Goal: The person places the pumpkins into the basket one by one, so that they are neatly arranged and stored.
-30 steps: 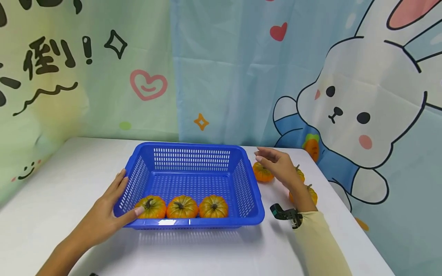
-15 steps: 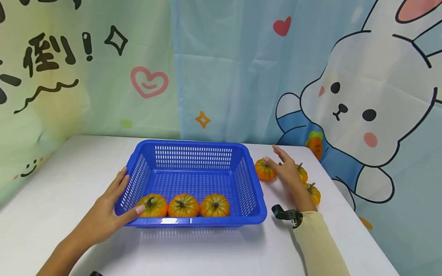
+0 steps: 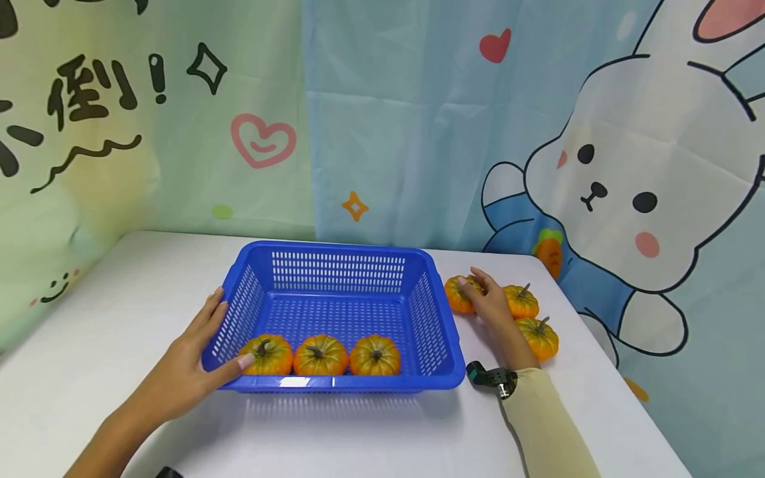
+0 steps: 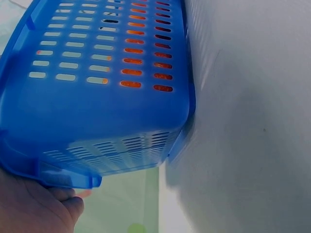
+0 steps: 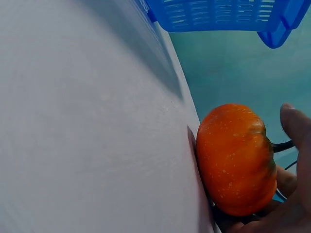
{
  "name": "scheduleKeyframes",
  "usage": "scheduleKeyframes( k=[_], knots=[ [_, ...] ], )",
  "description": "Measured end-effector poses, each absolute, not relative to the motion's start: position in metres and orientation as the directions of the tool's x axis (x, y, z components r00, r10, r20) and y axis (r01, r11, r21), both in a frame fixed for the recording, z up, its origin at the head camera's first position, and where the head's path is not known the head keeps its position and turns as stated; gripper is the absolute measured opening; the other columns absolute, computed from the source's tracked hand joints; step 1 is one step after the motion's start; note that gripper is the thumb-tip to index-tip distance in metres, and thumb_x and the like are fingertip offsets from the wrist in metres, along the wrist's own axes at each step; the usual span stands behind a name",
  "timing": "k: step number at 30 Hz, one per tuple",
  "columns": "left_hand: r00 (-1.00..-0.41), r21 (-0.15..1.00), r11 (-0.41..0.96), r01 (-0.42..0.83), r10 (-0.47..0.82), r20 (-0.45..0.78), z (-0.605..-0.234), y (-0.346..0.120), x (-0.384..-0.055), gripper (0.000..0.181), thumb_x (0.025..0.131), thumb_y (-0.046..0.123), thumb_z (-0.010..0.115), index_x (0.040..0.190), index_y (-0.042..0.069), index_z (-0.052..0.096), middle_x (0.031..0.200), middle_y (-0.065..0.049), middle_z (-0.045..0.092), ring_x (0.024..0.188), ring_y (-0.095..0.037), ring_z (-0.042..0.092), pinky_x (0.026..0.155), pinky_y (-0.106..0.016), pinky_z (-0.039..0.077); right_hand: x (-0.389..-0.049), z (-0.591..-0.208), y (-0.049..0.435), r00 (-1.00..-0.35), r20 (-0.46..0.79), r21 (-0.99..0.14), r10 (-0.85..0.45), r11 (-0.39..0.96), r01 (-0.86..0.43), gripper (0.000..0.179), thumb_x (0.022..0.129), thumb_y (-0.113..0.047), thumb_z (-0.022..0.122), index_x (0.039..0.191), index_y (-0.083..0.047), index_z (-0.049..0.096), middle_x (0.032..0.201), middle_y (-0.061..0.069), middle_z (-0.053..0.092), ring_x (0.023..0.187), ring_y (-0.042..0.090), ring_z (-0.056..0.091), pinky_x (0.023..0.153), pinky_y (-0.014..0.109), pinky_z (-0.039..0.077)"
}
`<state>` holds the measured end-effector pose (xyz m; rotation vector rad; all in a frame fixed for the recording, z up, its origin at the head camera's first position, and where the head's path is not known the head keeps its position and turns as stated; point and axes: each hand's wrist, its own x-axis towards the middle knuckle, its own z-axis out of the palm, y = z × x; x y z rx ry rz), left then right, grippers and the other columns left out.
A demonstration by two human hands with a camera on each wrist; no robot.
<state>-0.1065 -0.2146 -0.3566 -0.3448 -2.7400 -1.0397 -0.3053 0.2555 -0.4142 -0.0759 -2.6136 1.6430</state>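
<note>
A blue perforated plastic basket (image 3: 335, 312) rests on the table with three small orange-green pumpkins (image 3: 319, 355) in a row along its near side. At its left near corner my left hand (image 3: 182, 375) holds the rim, thumb over the front edge and fingers along the left side. Right of the basket my right hand (image 3: 493, 305) is at another small pumpkin (image 5: 235, 160). Its fingers curl round the far side in the right wrist view, while the thumb (image 5: 294, 121) stands near the stem, slightly off the skin. That pumpkin sits on the table, partly hidden in the head view.
Two more pumpkins, one farther back (image 3: 521, 302) and one nearer (image 3: 540, 338), lie on the white table (image 3: 370, 438) right of my right hand. A printed curtain (image 3: 388, 119) hangs behind the table. The table's right edge slants past the pumpkins.
My right hand first opened out from above the pumpkin beside the basket, then came down and its fingers drew in around it. The left hand stayed on the basket; the view shifted slightly.
</note>
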Motion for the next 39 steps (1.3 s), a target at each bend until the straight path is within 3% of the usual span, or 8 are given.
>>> scheduleKeyframes(
  k=[7, 21, 31, 39],
  knots=[
    [-0.957, 0.625, 0.730, 0.276, 0.148, 0.250, -0.358, -0.214, -0.107, 0.091, 0.088, 0.041, 0.068, 0.152, -0.004, 0.020, 0.162, -0.007, 0.002, 0.144, -0.043, 0.010, 0.104, -0.070, 0.020, -0.304, -0.421, 0.256, -0.995, -0.012, -0.923, 0.102, 0.381, 0.050, 0.057, 0.095, -0.035, 0.063, 0.142, -0.007, 0.049, 0.147, 0.016, 0.042, 0.135, 0.031, 0.037, 0.111, 0.042, 0.031],
    [-0.958, 0.637, 0.720, 0.276, 0.147, 0.248, -0.359, -0.216, -0.106, 0.092, 0.088, 0.038, 0.069, 0.152, -0.004, 0.019, 0.162, -0.010, 0.002, 0.143, -0.045, 0.011, 0.104, -0.071, 0.020, -0.304, -0.419, 0.253, -0.998, -0.011, -0.921, 0.057, 0.388, 0.032, 0.057, 0.094, -0.035, 0.065, 0.140, -0.006, 0.052, 0.145, 0.016, 0.046, 0.135, 0.031, 0.038, 0.109, 0.042, 0.034],
    [-0.956, 0.632, 0.723, 0.279, 0.148, 0.253, -0.357, -0.214, -0.106, 0.092, 0.088, 0.040, 0.068, 0.152, -0.003, 0.019, 0.162, -0.008, 0.002, 0.144, -0.044, 0.010, 0.104, -0.071, 0.021, -0.303, -0.408, 0.247, -0.999, -0.005, -0.913, 0.046, 0.407, 0.024, 0.061, 0.092, -0.045, 0.065, 0.140, -0.009, 0.054, 0.141, 0.015, 0.050, 0.124, 0.031, 0.048, 0.102, 0.042, 0.043],
    [-0.955, 0.630, 0.723, 0.282, 0.153, 0.253, -0.357, -0.214, -0.107, 0.092, 0.088, 0.039, 0.068, 0.153, -0.003, 0.018, 0.162, -0.010, 0.002, 0.143, -0.046, 0.011, 0.102, -0.072, 0.021, -0.298, -0.394, 0.252, -0.998, 0.011, -0.952, 0.063, 0.306, 0.009, 0.062, 0.092, -0.046, 0.063, 0.140, -0.009, 0.053, 0.138, 0.014, 0.052, 0.111, 0.023, 0.051, 0.086, 0.021, 0.048]
  ],
)
